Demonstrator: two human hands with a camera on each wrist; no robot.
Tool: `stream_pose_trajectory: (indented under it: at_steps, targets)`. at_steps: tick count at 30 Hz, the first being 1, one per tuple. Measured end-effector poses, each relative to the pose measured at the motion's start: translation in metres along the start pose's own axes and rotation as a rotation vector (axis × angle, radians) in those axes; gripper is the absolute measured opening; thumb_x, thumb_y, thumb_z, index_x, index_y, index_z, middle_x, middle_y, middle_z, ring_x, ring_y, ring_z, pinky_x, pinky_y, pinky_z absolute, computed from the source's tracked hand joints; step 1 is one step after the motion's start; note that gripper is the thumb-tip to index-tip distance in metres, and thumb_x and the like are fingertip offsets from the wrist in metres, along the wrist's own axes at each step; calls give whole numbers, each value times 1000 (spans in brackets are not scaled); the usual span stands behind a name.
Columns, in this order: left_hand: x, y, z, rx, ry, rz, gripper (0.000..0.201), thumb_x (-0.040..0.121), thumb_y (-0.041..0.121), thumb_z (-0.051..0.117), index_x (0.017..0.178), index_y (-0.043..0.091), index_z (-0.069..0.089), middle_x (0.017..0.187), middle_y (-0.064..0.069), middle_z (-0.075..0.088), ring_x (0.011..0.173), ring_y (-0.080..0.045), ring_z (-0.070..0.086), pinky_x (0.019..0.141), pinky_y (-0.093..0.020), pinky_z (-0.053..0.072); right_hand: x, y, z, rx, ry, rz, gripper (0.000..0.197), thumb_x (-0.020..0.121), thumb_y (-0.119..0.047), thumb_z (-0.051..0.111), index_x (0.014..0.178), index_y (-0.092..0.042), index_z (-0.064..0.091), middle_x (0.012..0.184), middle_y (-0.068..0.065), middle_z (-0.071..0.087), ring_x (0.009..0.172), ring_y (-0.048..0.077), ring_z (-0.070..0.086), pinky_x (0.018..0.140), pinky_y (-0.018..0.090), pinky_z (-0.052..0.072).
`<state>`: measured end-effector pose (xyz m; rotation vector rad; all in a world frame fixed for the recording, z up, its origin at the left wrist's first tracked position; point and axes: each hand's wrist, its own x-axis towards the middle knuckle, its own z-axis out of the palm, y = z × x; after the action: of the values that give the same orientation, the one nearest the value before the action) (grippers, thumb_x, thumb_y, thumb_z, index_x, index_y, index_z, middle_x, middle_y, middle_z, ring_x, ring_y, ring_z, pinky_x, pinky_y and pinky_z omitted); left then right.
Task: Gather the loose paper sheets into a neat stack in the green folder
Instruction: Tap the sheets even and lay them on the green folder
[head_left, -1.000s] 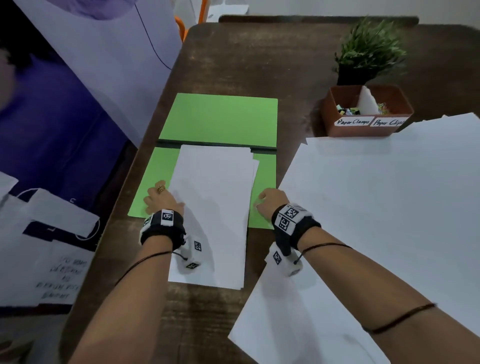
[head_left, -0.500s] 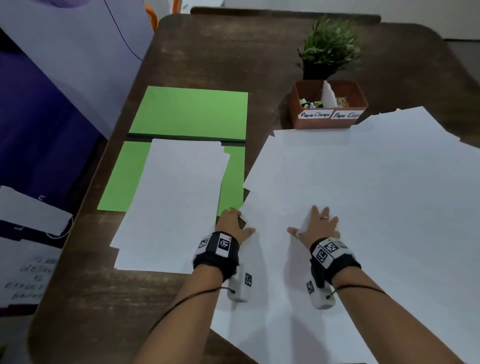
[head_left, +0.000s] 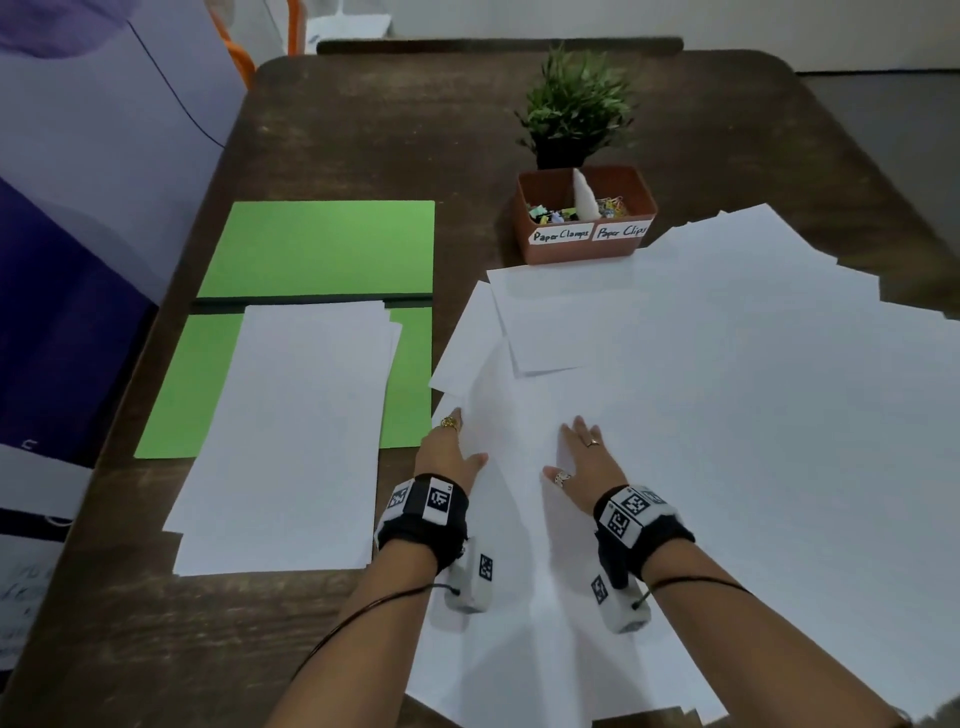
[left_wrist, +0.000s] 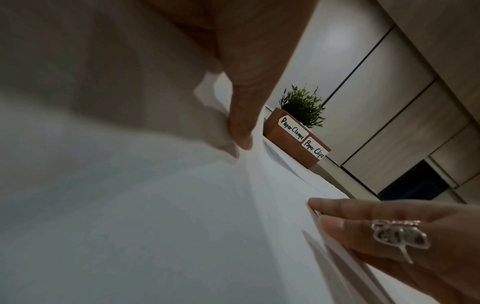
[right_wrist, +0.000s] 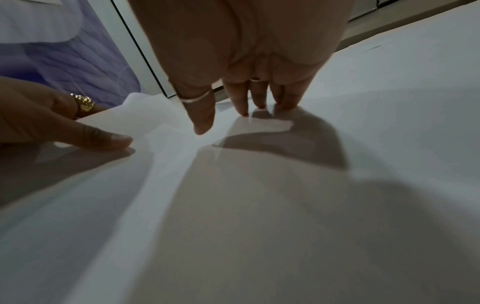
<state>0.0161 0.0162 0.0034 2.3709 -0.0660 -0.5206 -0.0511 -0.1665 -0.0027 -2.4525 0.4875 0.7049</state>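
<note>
The green folder (head_left: 317, 249) lies open on the table's left side. A stack of white sheets (head_left: 296, 415) rests on its near half and overhangs its front edge. Several loose sheets (head_left: 727, 415) are spread over the right side. My left hand (head_left: 452, 452) is at the left edge of the top loose sheet (head_left: 509, 545). Its thumb (right_wrist: 114, 142) lies on top and its fingers are under the slightly raised edge. My right hand (head_left: 582, 457) presses flat on the same sheet with straight fingers (right_wrist: 241, 102).
A brown box (head_left: 587, 223) labelled for paper clamps and clips stands behind the loose sheets, with a small potted plant (head_left: 576, 104) behind it. A purple and white panel (head_left: 104, 156) borders the table (head_left: 363, 130) on the left. More papers (head_left: 26, 519) lie off the table's left edge.
Both hands left the stack in the folder and moved right onto the loose sheets. The left hand has since taken the sheet's left edge, which is now slightly raised.
</note>
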Motion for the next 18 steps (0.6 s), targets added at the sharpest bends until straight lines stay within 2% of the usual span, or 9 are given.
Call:
stream_pose_trajectory:
  at_steps: [2,4,7,9,11,12,14,16,18]
  targets:
    - [-1,1,3,-25,8,45,85,82,12,68,149,15,16,141,-12,45,129,-25,44,104,-26,33,-1,6,-4,-50,-13,3,71,97,-37,45,151,-19,2,158,2,-11,145,24,-11,117,38,3]
    - [-1,0,4,-50,16,78,88,80,9,68,149,21,14,139,-12,45,128,-27,44,104,-31,36,-2,11,-6,-167,-12,82,77,92,-47,49,150,-33,0,157,0,-16,143,32,-16,115,52,2]
    - [4,-1,4,-14,87,68,64,77,12,70,133,12,40,133,-12,45,119,-28,49,99,-30,39,-3,16,-11,-137,-34,264,100,76,-65,60,144,-46,-11,153,-2,-28,137,44,-24,107,67,1]
    - [10,3,1,51,192,70,42,74,14,74,110,3,56,132,-13,41,118,-29,44,98,-27,34,-3,20,-14,-105,-45,319,114,66,-73,62,142,-46,-18,150,-2,-34,135,46,-27,104,70,1]
    - [18,11,-2,51,227,92,29,72,11,75,94,1,60,124,-14,49,113,-29,48,92,-25,35,-3,26,-17,-94,-47,326,122,59,-78,62,140,-45,-22,148,-2,-38,134,46,-29,104,70,-2]
    - [21,15,-4,33,194,86,30,72,9,75,97,2,59,117,-14,55,108,-29,53,88,-25,38,-3,29,-17,-90,-45,313,124,57,-80,61,140,-44,-23,147,-2,-39,134,46,-30,105,69,-4]
    - [25,22,-5,15,85,39,45,74,11,74,113,9,53,109,-13,63,101,-28,60,82,-25,44,-4,34,-14,-82,-37,278,124,56,-82,59,140,-44,-23,147,-2,-41,133,46,-32,105,68,-7]
    - [26,23,-5,28,28,-15,58,73,14,75,125,14,49,113,-12,63,104,-27,60,85,-25,44,-6,39,-11,-65,-16,249,120,60,-82,57,141,-43,-21,147,-2,-40,133,44,-33,104,68,-9]
    - [23,23,-5,54,45,-48,56,73,15,76,124,11,54,118,-11,62,109,-26,57,89,-24,42,-6,43,-8,-41,5,225,109,68,-79,52,143,-43,-18,148,-3,-38,133,42,-34,105,67,-9]
